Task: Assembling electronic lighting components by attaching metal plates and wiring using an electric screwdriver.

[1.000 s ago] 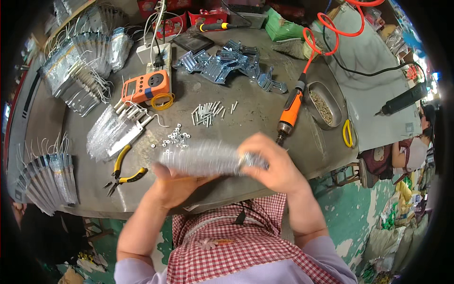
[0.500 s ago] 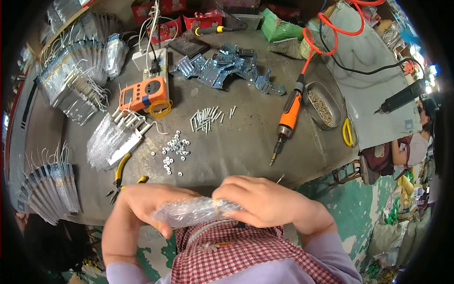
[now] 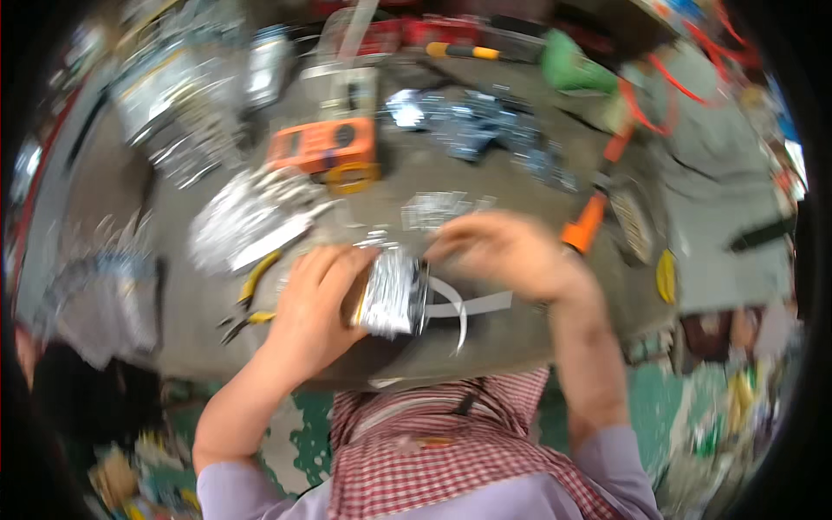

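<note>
Silvery, crinkled plastic catches the light: a small clear bag of metal parts (image 3: 392, 293) sits in the person's hands just above the near edge of the bench (image 3: 520, 338), roughly at its middle. The left hand (image 3: 312, 308) wraps the bag from the left, fingers curled around its side and thumb across the front, clamped on it. The right hand (image 3: 507, 251) comes in from the right with its fingertips bunched together at the bag's upper right corner; the blur hides whether they pinch the plastic or only touch it. A pale, curved strip (image 3: 464, 308) trails from the bag's right side toward the near edge.

To handle the bag well, I judge the left hand should keep its grip low and firm so the contents stay settled, while the right works only the top corner with light fingertips, so the thin plastic does not tear or spill.

Just behind the bag lies a scatter of small screws (image 3: 438, 208). Left of the hands rest yellow-handled pliers (image 3: 251, 295), and beyond them a heap of similar filled bags (image 3: 247, 221). An orange multimeter (image 3: 325, 152) stands farther back, and an orange-handled electric screwdriver (image 3: 589, 221) lies to the right. More grey metal brackets (image 3: 485, 134) are piled toward the far edge, and rows of packed bags (image 3: 95, 295) line the left edge.
</note>
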`<action>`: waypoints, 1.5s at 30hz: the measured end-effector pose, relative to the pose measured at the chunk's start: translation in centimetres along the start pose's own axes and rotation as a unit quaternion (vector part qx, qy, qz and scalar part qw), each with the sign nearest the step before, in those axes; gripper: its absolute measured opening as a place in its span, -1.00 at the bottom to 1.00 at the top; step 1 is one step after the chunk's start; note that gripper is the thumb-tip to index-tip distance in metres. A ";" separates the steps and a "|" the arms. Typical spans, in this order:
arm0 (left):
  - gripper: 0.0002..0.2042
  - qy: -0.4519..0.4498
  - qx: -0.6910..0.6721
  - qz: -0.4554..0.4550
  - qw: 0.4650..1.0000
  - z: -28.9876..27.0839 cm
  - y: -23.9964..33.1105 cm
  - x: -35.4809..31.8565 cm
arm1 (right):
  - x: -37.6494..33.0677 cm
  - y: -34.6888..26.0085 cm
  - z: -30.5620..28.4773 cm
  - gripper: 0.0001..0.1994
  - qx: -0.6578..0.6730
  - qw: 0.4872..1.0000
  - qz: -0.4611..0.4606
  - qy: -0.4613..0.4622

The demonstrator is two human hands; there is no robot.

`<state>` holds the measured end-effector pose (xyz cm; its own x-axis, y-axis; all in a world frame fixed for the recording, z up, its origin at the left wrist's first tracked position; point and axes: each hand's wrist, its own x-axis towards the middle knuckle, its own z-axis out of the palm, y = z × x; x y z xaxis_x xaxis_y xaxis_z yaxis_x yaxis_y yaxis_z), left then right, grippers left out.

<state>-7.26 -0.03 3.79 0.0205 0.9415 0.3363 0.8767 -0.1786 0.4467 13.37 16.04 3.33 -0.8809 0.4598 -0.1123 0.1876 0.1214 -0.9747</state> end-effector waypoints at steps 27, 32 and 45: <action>-0.52 0.397 0.176 -0.327 0.839 -11.5 -21.2 -17.9 | -4.8 5.4 -7.0 -0.58 -0.293 0.880 0.008 0.373; -0.59 0.402 0.210 -0.325 0.830 -11.2 -21.4 -20.0 | -6.3 5.5 -1.1 -0.55 0.029 0.961 0.025 0.272; -0.36 0.341 0.230 -0.481 0.774 -10.0 -18.5 -21.0 | -6.3 5.0 4.5 -0.79 -0.095 0.965 0.085 0.228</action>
<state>-28.76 -19.38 -3.24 -0.8695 0.1776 0.4608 0.4102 0.7795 0.4735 17.90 9.85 -1.75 -0.5560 0.8212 -0.1286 0.4265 0.1491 -0.8921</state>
